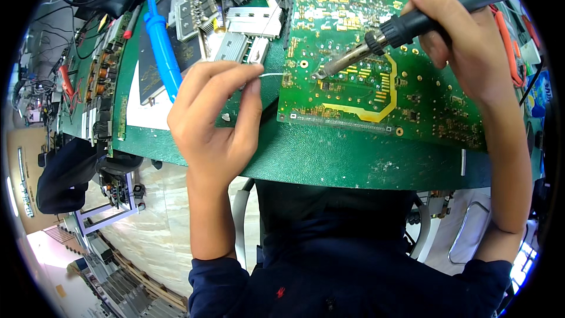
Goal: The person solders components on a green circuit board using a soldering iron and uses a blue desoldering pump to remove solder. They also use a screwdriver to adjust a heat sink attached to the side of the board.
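My left hand [215, 121] pinches a thin solder wire [273, 74] between thumb and forefinger, its free end reaching over the left edge of a large green circuit board [429, 94]. My right hand [456, 44] grips a black-handled soldering iron [406, 26], angled down to the left with its metal tip at the board's left-middle area, near a small chip [325, 85]. The board lies on a green mat, with a broad yellow trace curving across its middle.
A blue desoldering pump [162, 47], a pile of silver heatsinks [250, 23] and a dark pad on white paper [144, 118] lie behind my left hand. Component boards [103, 88] line the left side. Red-handled tools [505, 41] sit at right. The bench's front edge [318, 182] curves below.
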{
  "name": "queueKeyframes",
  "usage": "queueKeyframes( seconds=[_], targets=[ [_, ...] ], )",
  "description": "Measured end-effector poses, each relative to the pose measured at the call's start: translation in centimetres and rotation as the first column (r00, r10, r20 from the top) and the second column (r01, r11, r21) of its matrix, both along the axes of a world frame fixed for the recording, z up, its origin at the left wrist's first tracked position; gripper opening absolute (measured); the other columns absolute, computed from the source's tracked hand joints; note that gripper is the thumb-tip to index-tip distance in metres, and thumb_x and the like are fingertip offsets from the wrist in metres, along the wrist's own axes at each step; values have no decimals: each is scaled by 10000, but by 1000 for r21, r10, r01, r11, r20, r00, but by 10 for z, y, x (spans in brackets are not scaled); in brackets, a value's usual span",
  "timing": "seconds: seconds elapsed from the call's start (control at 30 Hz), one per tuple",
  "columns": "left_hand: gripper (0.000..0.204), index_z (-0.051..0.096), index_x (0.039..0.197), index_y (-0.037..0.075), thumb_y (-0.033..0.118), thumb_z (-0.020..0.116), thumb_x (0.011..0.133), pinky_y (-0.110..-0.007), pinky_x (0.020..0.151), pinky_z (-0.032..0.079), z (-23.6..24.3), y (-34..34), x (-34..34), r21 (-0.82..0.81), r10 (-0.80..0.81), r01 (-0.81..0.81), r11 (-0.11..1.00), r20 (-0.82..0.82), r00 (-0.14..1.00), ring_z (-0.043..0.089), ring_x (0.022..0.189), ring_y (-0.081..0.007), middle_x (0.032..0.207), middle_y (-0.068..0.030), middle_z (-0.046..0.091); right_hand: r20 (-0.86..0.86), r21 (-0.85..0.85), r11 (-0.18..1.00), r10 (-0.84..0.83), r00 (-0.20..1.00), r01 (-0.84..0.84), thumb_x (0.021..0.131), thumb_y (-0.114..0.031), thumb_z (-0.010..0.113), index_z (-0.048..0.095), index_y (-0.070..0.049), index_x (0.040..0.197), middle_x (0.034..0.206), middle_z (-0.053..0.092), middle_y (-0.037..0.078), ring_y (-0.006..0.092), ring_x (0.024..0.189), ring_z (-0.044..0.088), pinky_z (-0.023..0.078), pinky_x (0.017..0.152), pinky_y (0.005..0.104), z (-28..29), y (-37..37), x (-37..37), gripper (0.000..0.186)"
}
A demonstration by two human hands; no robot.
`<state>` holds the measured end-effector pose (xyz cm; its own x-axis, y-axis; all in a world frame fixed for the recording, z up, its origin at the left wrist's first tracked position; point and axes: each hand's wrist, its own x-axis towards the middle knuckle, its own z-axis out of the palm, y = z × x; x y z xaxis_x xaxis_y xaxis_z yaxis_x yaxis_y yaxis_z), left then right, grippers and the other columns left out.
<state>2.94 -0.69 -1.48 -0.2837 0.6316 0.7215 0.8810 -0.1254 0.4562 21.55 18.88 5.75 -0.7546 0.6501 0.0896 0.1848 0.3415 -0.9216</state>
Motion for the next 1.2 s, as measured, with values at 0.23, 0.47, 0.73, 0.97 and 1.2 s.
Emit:
queueKeyframes(
  seconds=[0.23,0.47,0.73,0.97,1.2],
  targets=[
    [248,691,929,34,-66,687,701,-329,692,490,18,-24,-10,-129,-38,26,991,-90,995,627,807,-260,918,-105,648,-84,39,999,-17,996,20,917,-310,572,545,-84,675,460,426,-40,38,425,394,283,438,197,-13,2,-1,332],
    [307,644,1128,16,131,689,847,-271,644,503,35,-13,-71,-172,337,-348,921,-94,937,630,824,-161,1000,-121,642,-60,-22,1000,-8,998,7,912,-279,592,556,-69,672,477,468,-31,40,428,437,323,423,199,-10,3,1,321],
    [468,662,888,-44,415,697,802,-316,533,493,41,21,-186,-758,580,-213,616,254,774,621,595,-178,695,-82,616,-76,-143,989,24,997,-35,899,-276,616,587,-45,704,515,515,-5,64,443,472,370,433,223,-5,8,0,303],
    [300,575,1003,24,295,658,906,-336,639,541,61,-22,-164,-119,151,-96,988,854,499,609,679,-182,777,-48,581,-107,-155,986,49,993,-65,846,-273,614,610,-24,710,539,544,28,94,465,516,408,456,246,-9,13,0,285],
    [407,401,1329,1,173,534,984,-411,1025,367,109,-53,-54,446,-546,348,825,788,285,485,1012,-236,1058,-97,473,-109,-168,984,38,993,-56,876,-274,615,598,-34,738,516,506,12,83,450,482,391,447,233,-10,10,0,278]
  ],
)
